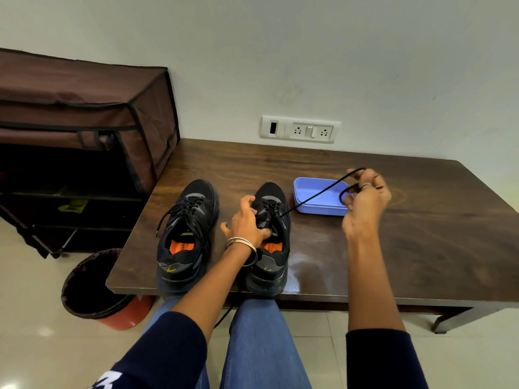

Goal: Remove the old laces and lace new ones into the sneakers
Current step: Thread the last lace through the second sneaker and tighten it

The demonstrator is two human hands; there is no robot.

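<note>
Two black sneakers with orange insoles stand side by side near the front edge of the wooden table (393, 248). The left sneaker (186, 237) still carries its black lace, with one end hanging over its left side. My left hand (247, 223) grips the tongue area of the right sneaker (271, 242). My right hand (365, 197) is raised to the right and pinches a black lace (314, 196), which runs taut from the right sneaker's eyelets up to my fingers and loops round them. Another stretch of lace hangs off the table's front between my knees.
A shallow blue plastic tray (317, 209) sits just right of the sneakers, under the taut lace. A lined bin (95, 287) stands on the floor at the table's left corner, and a brown fabric shoe rack (84, 141) is beyond it. A wall socket panel (300, 130) is behind the table.
</note>
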